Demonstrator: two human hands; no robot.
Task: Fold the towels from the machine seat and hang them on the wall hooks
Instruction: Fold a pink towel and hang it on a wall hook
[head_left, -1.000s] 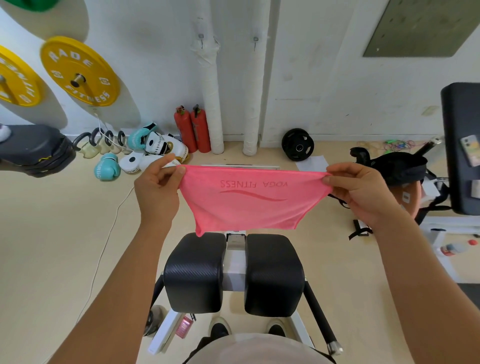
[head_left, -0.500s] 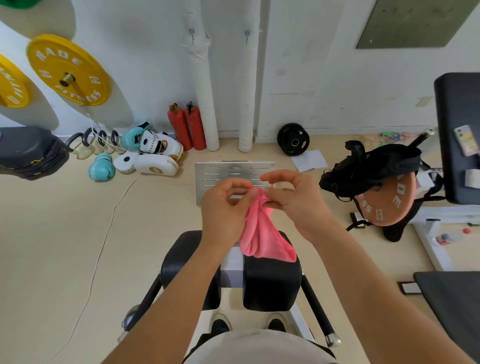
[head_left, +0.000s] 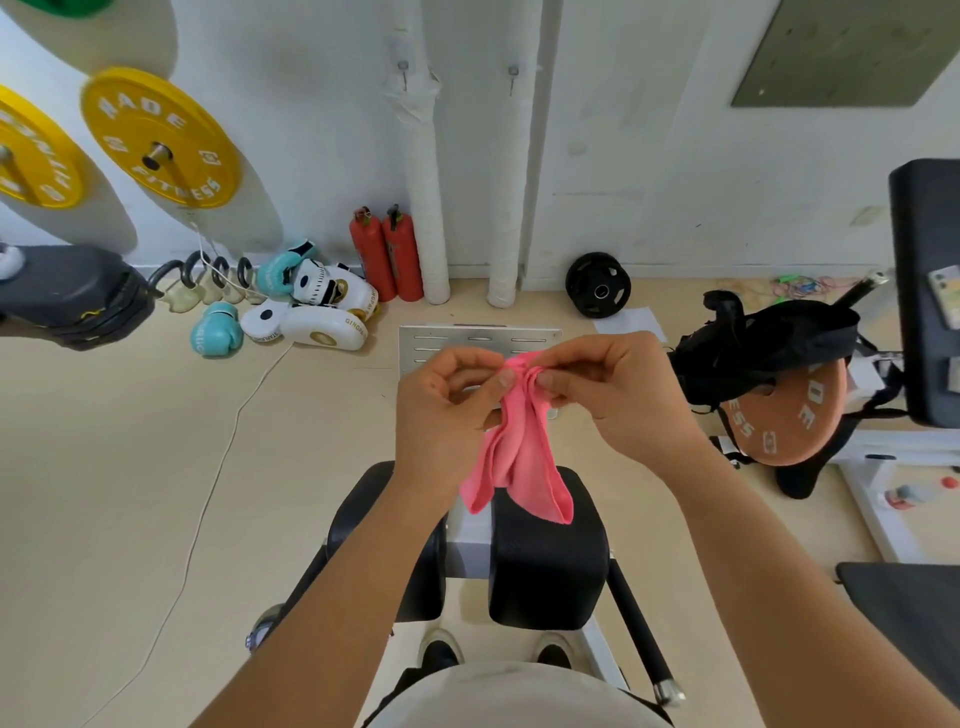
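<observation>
A pink towel (head_left: 514, 457) hangs folded in half, its two top corners pinched together above the black two-pad machine seat (head_left: 545, 566). My left hand (head_left: 447, 410) grips the gathered top edge from the left. My right hand (head_left: 618, 395) pinches the same edge from the right, fingertips almost touching the left ones. The towel's lower end dangles just over the seat pads. Two small wall hooks, a left hook (head_left: 402, 67) and a right hook (head_left: 512, 71), sit high on the white wall straight ahead, both bare.
Two white padded pipes (head_left: 428, 208) run down the wall under the hooks. Red extinguishers (head_left: 387, 254), boxing gloves (head_left: 306, 301) and a metal plate (head_left: 452, 343) lie on the floor ahead. Yellow plates (head_left: 161, 140) hang at left. A black bag on an orange plate (head_left: 779, 395) stands at right.
A second ago I held the towel stretched wide between both hands. The hands came together, folding it in half, and it now hangs narrow from the joined corners.
</observation>
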